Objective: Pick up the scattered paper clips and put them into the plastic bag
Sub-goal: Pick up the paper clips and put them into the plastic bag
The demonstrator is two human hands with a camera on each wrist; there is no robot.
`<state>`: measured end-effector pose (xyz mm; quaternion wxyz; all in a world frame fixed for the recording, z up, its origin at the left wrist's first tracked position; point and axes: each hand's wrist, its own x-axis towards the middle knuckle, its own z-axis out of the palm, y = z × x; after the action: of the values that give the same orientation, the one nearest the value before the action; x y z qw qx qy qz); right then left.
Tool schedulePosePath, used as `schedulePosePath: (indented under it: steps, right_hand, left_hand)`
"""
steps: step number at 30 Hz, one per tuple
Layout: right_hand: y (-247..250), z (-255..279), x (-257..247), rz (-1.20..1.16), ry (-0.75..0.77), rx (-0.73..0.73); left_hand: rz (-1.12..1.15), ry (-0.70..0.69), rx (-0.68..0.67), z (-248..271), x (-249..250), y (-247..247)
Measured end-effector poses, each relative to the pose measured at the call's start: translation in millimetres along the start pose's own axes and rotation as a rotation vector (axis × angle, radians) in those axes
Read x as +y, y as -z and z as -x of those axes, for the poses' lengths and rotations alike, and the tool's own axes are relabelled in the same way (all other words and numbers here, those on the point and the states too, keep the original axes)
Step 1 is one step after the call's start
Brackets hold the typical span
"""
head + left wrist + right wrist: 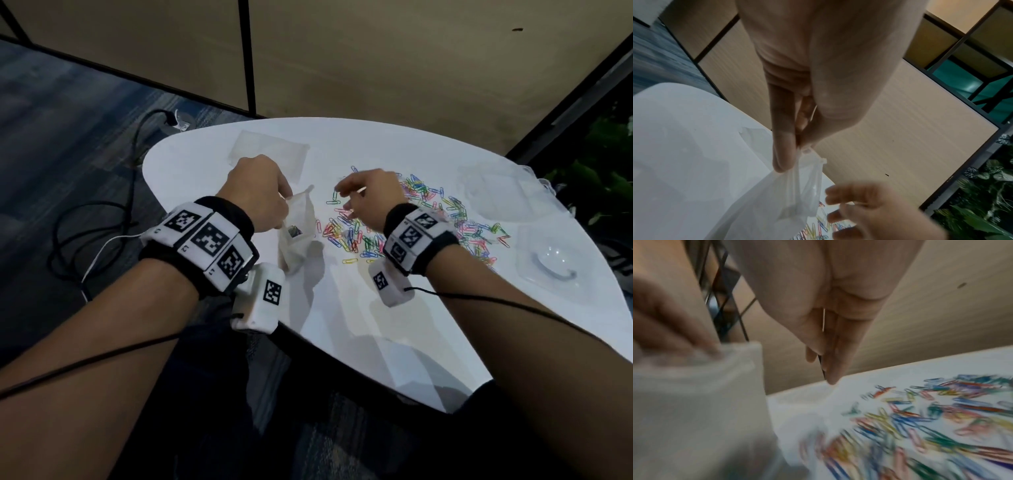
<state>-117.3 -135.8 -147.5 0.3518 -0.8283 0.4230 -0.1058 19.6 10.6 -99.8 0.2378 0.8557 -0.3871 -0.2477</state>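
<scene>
- Head view: the left hand (255, 192) is pinching the plastic bag (297, 233) upright at frame centre; the paper clips (411, 219) are lying scattered right of it on the counter (359, 329).
- Left wrist view: its fingers (782, 146) are pinching the bag's rim.
- Right wrist view: the right hand (828, 337) is hovering, fingers pressed together; whether it carries a clip I cannot tell. Next, probably another pick.

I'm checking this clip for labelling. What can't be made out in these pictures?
- Whether the right hand holds a clip: motion blur in the head and right wrist views.
- What the bag holds: a dark patch shows through the cloudy plastic, too small in the head view.
- Count of clips: overlapped, partly behind the right hand and wristband; smeared in the right wrist view.
- The left hand's grip on the bag rim: fingertips overlap in the left wrist view.
</scene>
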Motion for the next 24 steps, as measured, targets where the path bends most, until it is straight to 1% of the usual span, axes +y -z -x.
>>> schedulePosePath:
  steps: [2, 3, 5, 7, 9, 12, 13, 14, 16, 17, 19, 21, 24]
  right_hand:
    - [-22, -10, 15, 0.282, 0.043, -0.129]
    - [-37, -11, 20, 0.399, 0.097, -0.227]
    - [-68, -12, 28, 0.589, 0.258, -0.391]
    - [-91, -12, 37, 0.72, 0.364, -0.473]
    - [-96, -10, 45, 0.768, 0.39, -0.465]
    - [-85, -7, 61, 0.89, 0.398, -0.419]
    - [-81, -7, 68, 0.942, 0.386, -0.403]
    - [-77, -5, 74, 0.967, 0.341, -0.387]
    - [-73, -3, 82, 0.924, 0.214, -0.364]
    - [-72, -4, 85, 0.883, 0.189, -0.352]
    - [-68, -5, 83, 0.856, 0.208, -0.344]
    - [-64, -7, 77, 0.888, 0.239, -0.317]
    - [-62, -12, 74, 0.868, 0.21, -0.248]
  left_hand:
    - [-0.01, 0.005, 0.012, 0, -3, 3]
    - [-0.014, 0.005, 0.013, 0, -4, 5]
    - [-0.027, 0.003, 0.017, 0, -5, 5]
    - [-0.034, 0.0, 0.023, 0, -3, 4]
    - [-0.042, 0.0, 0.023, -1, -2, 4]
    - [-0.041, 0.004, 0.013, -2, 0, 2]
    - [-0.04, 0.002, 0.009, -2, 1, 1]
    - [-0.039, -0.001, 0.007, -1, 2, 0]
    - [-0.039, -0.003, 0.004, -1, 3, -1]
    - [-0.04, -0.003, 0.001, 0, 3, -1]
    - [-0.041, -0.005, -0.001, 0, 3, -2]
    - [-0.042, -0.006, -0.002, 0, 4, -3]
    - [-0.049, -0.011, -0.01, 0, 4, -4]
